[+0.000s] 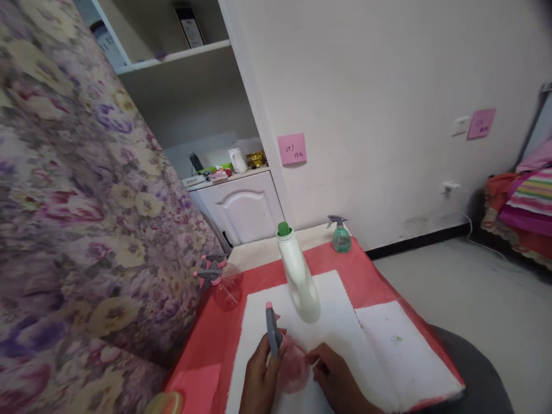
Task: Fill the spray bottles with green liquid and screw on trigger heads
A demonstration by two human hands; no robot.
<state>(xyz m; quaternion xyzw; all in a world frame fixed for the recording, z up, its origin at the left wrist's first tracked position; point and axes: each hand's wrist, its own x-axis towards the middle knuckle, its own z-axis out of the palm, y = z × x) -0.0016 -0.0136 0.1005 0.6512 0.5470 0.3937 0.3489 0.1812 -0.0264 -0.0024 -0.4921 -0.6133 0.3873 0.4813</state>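
Observation:
My left hand is closed around the grey trigger head of a small pink spray bottle that stands on a white cloth. My right hand holds the bottle's round pink body from the right, fingers curled on it. Just behind them stands a tall white jug with a green cap. A second pink spray bottle sits at the table's left edge. At the far corner stands a green spray bottle.
The table has a red cover. A floral curtain hangs close on the left. Behind are a white cabinet with shelves, a wall with pink notes, and folded bedding at right.

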